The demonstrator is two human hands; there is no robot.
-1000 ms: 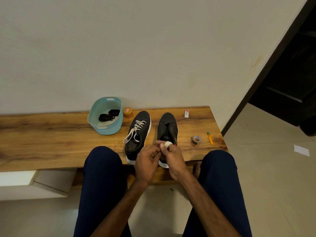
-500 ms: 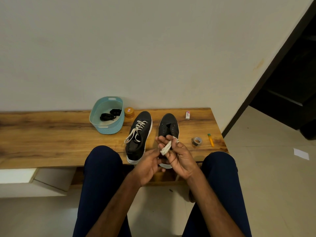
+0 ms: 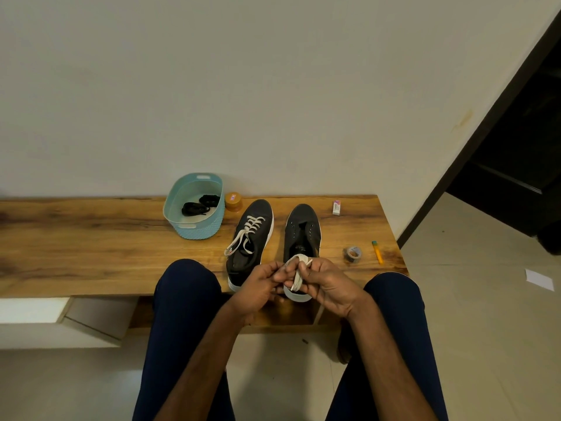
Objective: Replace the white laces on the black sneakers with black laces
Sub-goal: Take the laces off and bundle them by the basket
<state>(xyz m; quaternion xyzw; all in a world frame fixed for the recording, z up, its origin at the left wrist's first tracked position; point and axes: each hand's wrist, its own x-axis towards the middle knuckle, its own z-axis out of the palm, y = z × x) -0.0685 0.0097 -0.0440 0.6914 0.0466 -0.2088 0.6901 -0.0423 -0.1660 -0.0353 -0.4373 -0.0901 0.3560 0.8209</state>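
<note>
Two black sneakers stand side by side on the wooden bench (image 3: 91, 247). The left sneaker (image 3: 252, 238) still has its white lace threaded, loose ends trailing left. The right sneaker (image 3: 302, 232) shows bare eyelets. In front of its heel I hold a removed white lace (image 3: 299, 270), coiled into a small bundle. My right hand (image 3: 328, 284) grips the bundle, and my left hand (image 3: 261, 284) pinches it from the left. Two black laces (image 3: 200, 205) lie in a light blue basket (image 3: 194, 229) at the back.
An orange-lidded jar (image 3: 233, 201) stands beside the basket. To the right of the sneakers are a small white eraser (image 3: 337, 207), a roll of grey tape (image 3: 353, 254) and a yellow marker (image 3: 377, 252). My knees flank the hands. A dark doorway opens at right.
Both hands have kept winding the white lace; it has gone from a small wad to a longer folded bundle, held slightly lower in front of the right sneaker's heel.
</note>
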